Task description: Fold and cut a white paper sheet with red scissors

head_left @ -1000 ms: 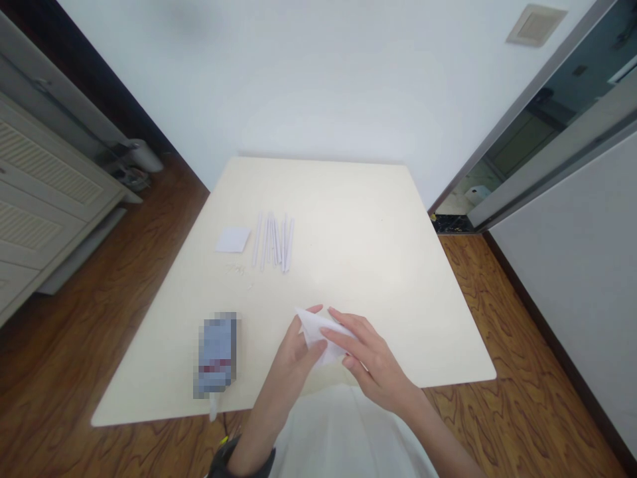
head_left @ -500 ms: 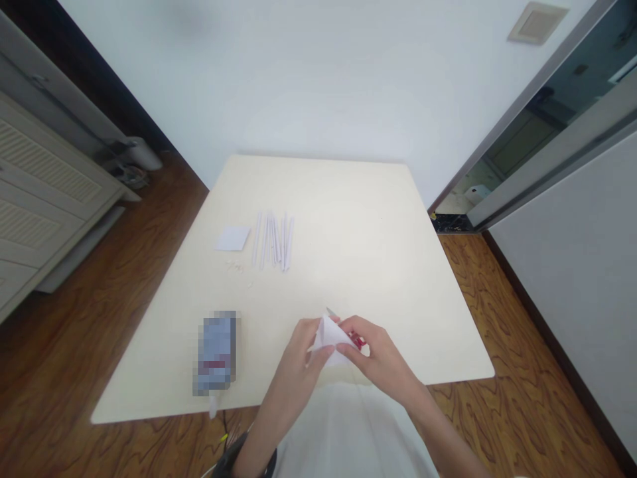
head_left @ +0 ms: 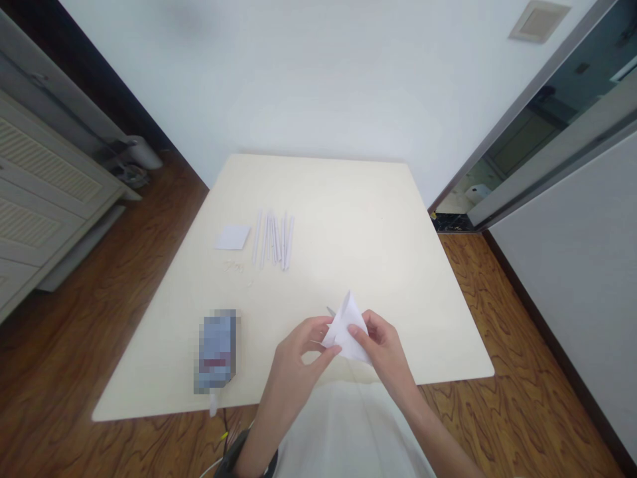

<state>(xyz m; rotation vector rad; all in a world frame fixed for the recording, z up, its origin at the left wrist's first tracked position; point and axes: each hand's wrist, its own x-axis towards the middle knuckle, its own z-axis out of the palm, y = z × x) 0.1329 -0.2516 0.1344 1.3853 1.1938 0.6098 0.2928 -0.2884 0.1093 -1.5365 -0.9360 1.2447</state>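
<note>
Two hands, one piece of folded white paper [head_left: 351, 326], and you have it raised over the near part of the smooth, pale tabletop [head_left: 398, 265]. Your left hand [head_left: 304, 348] is half curled, thumb and fingers pinching the lower left corner; your right hand [head_left: 384, 342] is closed tighter, thumb pressed on the flat face, fingers tucked behind. What a crisp cone-like shape, its peak pointing away from you! A slim grey tip [head_left: 331, 311] pokes out just left of it, the rest hidden. Farther out, on your left, slender white rods [head_left: 283, 242] lie lengthwise beside a flat, four-sided white sheet [head_left: 232, 237], tiny scraps [head_left: 233, 266] scattered nearer you. Closer still sits a blurred, blue, blocky object [head_left: 217, 348].
</note>
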